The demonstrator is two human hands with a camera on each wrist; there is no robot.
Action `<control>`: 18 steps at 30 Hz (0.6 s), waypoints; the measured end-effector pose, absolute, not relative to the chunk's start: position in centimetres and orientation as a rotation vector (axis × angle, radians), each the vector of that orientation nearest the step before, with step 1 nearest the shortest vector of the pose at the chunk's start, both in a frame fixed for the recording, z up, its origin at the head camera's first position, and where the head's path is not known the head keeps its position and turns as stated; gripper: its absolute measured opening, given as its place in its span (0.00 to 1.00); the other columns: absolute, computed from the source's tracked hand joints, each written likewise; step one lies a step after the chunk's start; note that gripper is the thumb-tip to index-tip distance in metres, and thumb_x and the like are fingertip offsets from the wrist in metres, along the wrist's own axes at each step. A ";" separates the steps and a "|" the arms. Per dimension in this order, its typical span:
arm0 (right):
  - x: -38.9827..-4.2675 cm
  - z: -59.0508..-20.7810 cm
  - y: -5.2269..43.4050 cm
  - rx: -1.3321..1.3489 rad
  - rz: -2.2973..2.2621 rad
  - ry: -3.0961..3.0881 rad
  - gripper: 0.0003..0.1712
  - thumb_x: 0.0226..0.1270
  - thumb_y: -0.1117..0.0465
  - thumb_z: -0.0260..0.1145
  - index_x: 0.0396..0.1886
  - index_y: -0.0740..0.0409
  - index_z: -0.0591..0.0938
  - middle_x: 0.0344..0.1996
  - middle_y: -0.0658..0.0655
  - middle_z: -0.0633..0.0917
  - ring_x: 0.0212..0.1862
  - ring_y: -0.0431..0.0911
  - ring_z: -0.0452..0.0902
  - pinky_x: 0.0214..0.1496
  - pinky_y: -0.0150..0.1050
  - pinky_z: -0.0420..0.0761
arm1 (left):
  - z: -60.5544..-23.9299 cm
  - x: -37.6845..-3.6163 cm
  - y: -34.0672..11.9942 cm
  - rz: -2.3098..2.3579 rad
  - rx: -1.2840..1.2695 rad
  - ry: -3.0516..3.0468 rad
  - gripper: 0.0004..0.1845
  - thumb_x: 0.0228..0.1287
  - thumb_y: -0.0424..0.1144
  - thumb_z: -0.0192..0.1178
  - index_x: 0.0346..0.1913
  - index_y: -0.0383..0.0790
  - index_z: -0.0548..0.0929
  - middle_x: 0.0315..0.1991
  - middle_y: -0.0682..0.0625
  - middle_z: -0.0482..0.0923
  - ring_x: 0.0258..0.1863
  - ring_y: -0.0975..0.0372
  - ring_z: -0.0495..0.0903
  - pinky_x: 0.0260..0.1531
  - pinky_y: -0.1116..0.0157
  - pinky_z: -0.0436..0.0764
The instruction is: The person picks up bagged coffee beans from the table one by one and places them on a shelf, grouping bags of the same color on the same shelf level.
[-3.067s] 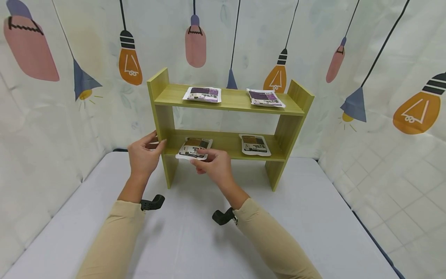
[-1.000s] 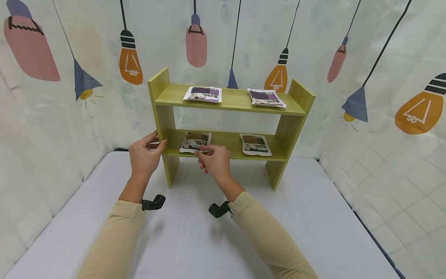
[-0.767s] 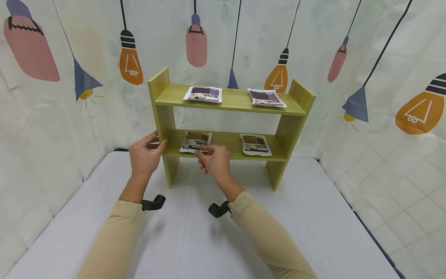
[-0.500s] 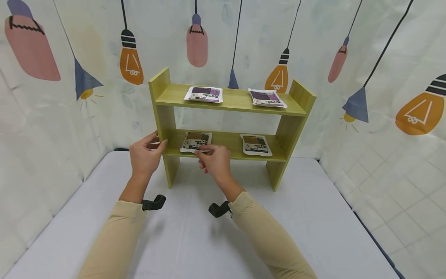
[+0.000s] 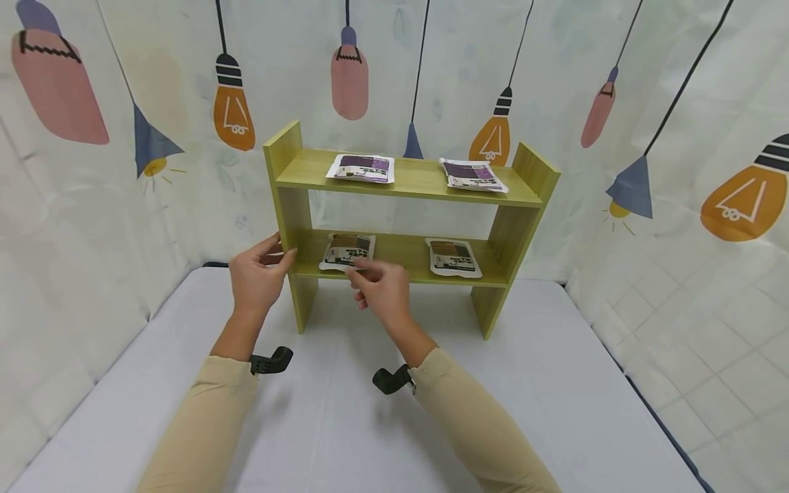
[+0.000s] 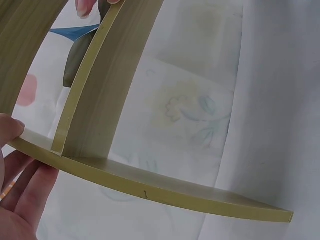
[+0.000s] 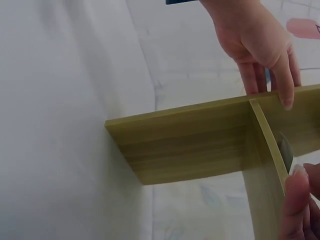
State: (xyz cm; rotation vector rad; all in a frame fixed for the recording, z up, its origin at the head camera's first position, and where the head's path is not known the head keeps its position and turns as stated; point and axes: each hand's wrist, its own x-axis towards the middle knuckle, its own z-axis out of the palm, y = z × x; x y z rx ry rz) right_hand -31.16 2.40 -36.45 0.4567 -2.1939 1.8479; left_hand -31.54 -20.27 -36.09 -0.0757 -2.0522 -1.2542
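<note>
My left hand [image 5: 255, 277] grips the left side panel of a yellow-green two-tier shelf [image 5: 409, 183]. In the left wrist view, the thumb is on one face of the panel and the fingers on the other. My right hand [image 5: 383, 287] is at the lower board's front edge. Its thumb and index finger pinch the front right corner of a flat white-edged packet [image 5: 345, 250] with a brown and black label, which lies on the lower board at the left. The right wrist view shows only a sliver of this packet [image 7: 286, 152] above the board's edge.
A similar brown-labelled packet [image 5: 453, 259] lies at the lower board's right. Two purple-labelled packets [image 5: 361, 169] lie on the upper board, left and right. The shelf stands on a white-covered table [image 5: 333, 424], before a wall sheet printed with lamps.
The left packet, formerly jutting over the lower board's front edge, has slid back onto the board under my right hand. That hand has just shifted slightly right. My left hand holds its place.
</note>
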 end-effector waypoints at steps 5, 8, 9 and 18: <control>-30.7 -37.2 3.0 0.487 1.837 -2.174 0.14 0.65 0.59 0.75 0.49 0.55 0.91 0.33 0.60 0.92 0.21 0.57 0.84 0.24 0.41 0.87 | -36.4 -31.4 -20.5 -1.226 -0.085 -2.060 0.24 0.67 0.40 0.69 0.66 0.43 0.82 0.50 0.39 0.89 0.45 0.47 0.89 0.36 0.86 0.78; -30.4 -37.7 3.4 0.497 1.854 -2.167 0.13 0.64 0.58 0.76 0.48 0.54 0.92 0.33 0.61 0.92 0.20 0.56 0.84 0.24 0.41 0.87 | -36.7 -31.1 -20.7 -1.210 -0.074 -2.060 0.24 0.67 0.40 0.69 0.66 0.43 0.82 0.48 0.39 0.89 0.45 0.47 0.89 0.37 0.87 0.77; -30.2 -37.8 3.6 0.503 1.859 -2.166 0.13 0.64 0.58 0.76 0.47 0.54 0.92 0.32 0.61 0.92 0.19 0.55 0.84 0.24 0.41 0.87 | -36.9 -31.0 -20.8 -1.205 -0.071 -2.057 0.24 0.67 0.40 0.69 0.65 0.43 0.82 0.48 0.39 0.89 0.45 0.47 0.89 0.37 0.87 0.77; -28.7 -39.5 6.8 0.529 1.951 -2.182 0.13 0.65 0.57 0.75 0.47 0.55 0.92 0.37 0.63 0.91 0.25 0.63 0.84 0.28 0.41 0.88 | -39.2 -30.1 -21.5 -1.162 -0.063 -2.058 0.20 0.68 0.39 0.68 0.61 0.42 0.86 0.47 0.41 0.90 0.46 0.49 0.90 0.40 0.89 0.75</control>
